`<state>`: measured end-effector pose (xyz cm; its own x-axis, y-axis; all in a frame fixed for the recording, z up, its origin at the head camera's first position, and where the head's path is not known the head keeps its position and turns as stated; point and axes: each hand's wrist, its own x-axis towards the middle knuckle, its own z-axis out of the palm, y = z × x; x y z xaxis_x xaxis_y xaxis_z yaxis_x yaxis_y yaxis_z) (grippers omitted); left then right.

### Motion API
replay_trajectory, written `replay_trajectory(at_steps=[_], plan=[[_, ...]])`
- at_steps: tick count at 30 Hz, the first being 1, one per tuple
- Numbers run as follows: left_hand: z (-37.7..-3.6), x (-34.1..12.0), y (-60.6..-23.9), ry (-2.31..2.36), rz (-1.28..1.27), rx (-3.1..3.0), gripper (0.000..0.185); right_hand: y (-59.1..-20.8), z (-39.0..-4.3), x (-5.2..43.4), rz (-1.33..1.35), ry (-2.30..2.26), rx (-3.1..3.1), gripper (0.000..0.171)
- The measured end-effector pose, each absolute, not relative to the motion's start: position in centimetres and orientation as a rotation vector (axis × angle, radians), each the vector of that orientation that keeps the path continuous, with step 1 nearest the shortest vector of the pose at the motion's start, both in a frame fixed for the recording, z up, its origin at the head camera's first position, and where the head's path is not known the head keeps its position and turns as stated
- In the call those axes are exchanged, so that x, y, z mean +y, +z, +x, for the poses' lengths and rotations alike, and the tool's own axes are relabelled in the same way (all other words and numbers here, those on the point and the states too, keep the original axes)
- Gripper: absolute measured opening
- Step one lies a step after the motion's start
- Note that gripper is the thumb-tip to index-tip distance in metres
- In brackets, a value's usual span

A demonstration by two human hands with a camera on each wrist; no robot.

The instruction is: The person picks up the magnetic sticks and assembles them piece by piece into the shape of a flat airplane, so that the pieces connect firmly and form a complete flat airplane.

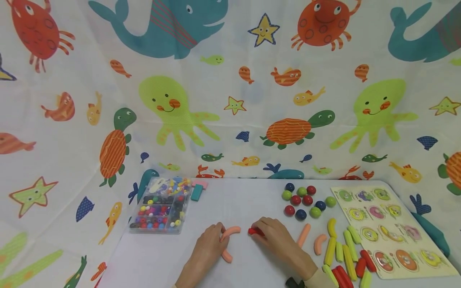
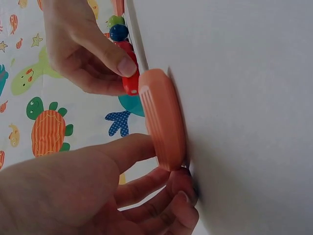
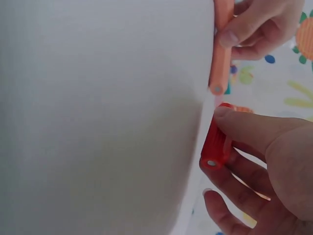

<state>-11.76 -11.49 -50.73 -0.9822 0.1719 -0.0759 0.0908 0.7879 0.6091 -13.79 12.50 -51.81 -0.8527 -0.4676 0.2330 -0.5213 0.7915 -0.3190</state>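
Observation:
My left hand (image 1: pixel 209 245) holds a curved orange rod (image 1: pixel 232 231) close over the white table, thumb on one side and fingers on the other. A second curved orange piece (image 1: pixel 227 256) shows just below that hand. In the left wrist view the held orange rod (image 2: pixel 164 120) has ribbed sides. My right hand (image 1: pixel 271 234) pinches a short red rod (image 1: pixel 253 231) between thumb and fingers, to the right of the orange one. Small silvery discs sit in the ends of the red rod (image 3: pixel 215 142) and the orange rod (image 3: pixel 222 58) in the right wrist view.
A straight orange rod (image 1: pixel 304 235) and a short curved one (image 1: pixel 319 244) lie right of my right hand, beside several yellow, green and red rods (image 1: pixel 348 262). Behind are coloured balls (image 1: pixel 307 200). A picture board (image 1: pixel 414 272) stands right, a bead box (image 1: pixel 160 230) left.

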Motion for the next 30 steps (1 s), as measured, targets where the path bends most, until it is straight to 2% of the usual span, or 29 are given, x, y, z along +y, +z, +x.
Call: replay_trajectory(at_steps=[30], plan=[[-12.1,-11.2,-51.0,0.900,0.151,2.822,0.019,-52.3,-15.2,10.6,0.847,0.643,-2.856,0.026]])
